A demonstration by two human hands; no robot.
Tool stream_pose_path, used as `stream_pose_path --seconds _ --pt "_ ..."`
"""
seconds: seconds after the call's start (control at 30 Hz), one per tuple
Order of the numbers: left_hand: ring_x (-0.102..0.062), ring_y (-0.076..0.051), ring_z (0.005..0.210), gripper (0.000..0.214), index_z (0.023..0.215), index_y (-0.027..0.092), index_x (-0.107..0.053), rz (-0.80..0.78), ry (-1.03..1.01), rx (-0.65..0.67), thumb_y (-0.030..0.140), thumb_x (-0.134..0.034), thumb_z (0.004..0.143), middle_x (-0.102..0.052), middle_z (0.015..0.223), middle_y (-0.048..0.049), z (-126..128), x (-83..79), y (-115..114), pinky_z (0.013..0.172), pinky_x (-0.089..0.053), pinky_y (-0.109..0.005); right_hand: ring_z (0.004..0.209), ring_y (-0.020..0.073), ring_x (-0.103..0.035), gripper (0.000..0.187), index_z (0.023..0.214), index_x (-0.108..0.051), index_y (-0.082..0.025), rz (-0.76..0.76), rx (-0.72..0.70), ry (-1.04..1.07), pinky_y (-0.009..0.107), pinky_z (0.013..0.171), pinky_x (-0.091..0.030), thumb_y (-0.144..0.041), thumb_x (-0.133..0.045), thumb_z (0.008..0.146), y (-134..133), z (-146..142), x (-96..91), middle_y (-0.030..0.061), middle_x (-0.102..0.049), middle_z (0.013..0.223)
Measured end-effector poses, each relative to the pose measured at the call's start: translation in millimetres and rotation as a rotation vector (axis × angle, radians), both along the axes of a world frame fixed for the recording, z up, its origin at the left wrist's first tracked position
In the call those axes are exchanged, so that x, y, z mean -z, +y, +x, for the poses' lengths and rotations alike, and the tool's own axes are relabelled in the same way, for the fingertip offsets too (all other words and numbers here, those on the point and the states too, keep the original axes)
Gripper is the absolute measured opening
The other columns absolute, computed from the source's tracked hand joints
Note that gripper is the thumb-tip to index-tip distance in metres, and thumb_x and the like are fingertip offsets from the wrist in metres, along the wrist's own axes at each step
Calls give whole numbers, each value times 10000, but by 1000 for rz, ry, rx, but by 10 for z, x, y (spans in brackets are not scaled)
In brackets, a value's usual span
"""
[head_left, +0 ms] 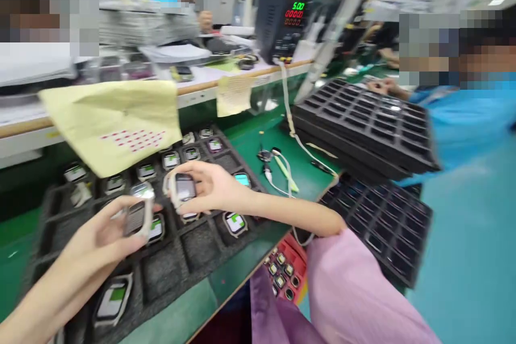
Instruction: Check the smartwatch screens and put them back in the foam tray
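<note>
My left hand (116, 228) holds a smartwatch case (138, 217) with a pale frame and a dark face, gripped by its edges between thumb and fingers. In my right hand (207, 185) is another smartwatch case (185, 188), also pale-rimmed with a dark grey face. Both hands are above a black foam tray (161, 274) divided into square pockets. Several watch cases with lit white-and-green screens lie in its pockets, such as one watch case (235, 223) on the right and another watch case (114, 299) at the near left. Part of the tray is hidden under my hands.
Stacked black trays (363, 129) stand at the right, with another black tray (382, 226) below. A power supply (284, 24) sits on the shelf. A white cable (287, 102) and green stick (287, 172) lie on the green bench. A yellow sheet (121, 118) hangs above the tray. Co-workers sit nearby.
</note>
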State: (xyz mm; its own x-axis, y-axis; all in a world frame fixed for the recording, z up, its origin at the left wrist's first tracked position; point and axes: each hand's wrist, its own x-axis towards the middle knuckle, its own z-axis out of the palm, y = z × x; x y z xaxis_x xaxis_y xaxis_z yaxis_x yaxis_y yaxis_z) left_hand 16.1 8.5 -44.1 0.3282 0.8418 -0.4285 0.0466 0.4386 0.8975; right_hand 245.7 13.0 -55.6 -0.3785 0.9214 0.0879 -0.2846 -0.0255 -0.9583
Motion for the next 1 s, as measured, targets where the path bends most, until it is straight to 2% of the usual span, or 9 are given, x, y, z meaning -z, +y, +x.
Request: stream_pose_path --seconds 0.1,0.23,0.3,0.4,0.6,0.77,0.9,1.0 --pt "-621 -149 889 438 1033 221 -606 22 -250 36 101 -745 635 -702 985 -24 169 -72 136 769 -458 -179 548 94 -592 564 1140 -534 -199 -15 8 -97 137 401 -472 -143 -819 657 83 -24 12 1 -639 844" --pt "-613 -138 874 466 1053 178 -593 45 -388 10 15 -669 624 -693 963 -60 202 48 272 759 -449 -184 628 134 -645 601 1244 -489 -188 -30 -41 -136 156 414 -504 -148 -764 712 107 -34 93 45 -658 917" --pt "-625 -150 875 507 1063 167 -588 20 -403 9 -21 -654 596 -694 946 -68 180 122 291 757 -462 -198 664 150 -666 535 1268 -490 -185 -11 -40 -139 161 424 -501 -178 -707 779 96 -34 115 58 -658 939" --pt "-649 -178 869 548 1075 161 -586 -35 -433 25 -44 -635 569 -693 946 -76 156 175 287 775 -500 -250 601 146 -668 347 1206 -555 -169 37 18 -179 172 414 -478 -232 -616 870 93 -37 120 58 -670 885" --pt "-657 -229 901 499 1139 124 -584 -43 -482 59 71 -642 646 -681 981 -114 157 143 277 817 -546 -360 488 117 -625 263 1123 -608 -159 72 128 -278 175 367 -411 -284 -627 892 116 -39 133 77 -702 891" --pt "-663 -192 830 313 1140 137 -583 52 -388 57 238 -616 845 -678 899 -90 169 186 292 744 -565 -318 492 149 -637 289 1146 -617 -165 86 130 -301 199 362 -412 -342 -582 921 93 -35 135 55 -674 796" --pt "-663 -180 782 312 1141 149 -591 125 -344 86 300 -612 869 -676 851 -75 160 237 288 672 -570 -287 500 162 -647 292 1160 -620 -178 93 123 -301 213 374 -429 -346 -579 926 56 -37 118 47 -660 782" --pt "-673 -199 793 337 1162 143 -586 109 -363 63 295 -605 862 -689 882 -93 155 229 276 686 -574 -309 511 164 -654 291 1177 -616 -187 94 114 -284 213 379 -431 -337 -574 932 43 -33 120 52 -669 803"
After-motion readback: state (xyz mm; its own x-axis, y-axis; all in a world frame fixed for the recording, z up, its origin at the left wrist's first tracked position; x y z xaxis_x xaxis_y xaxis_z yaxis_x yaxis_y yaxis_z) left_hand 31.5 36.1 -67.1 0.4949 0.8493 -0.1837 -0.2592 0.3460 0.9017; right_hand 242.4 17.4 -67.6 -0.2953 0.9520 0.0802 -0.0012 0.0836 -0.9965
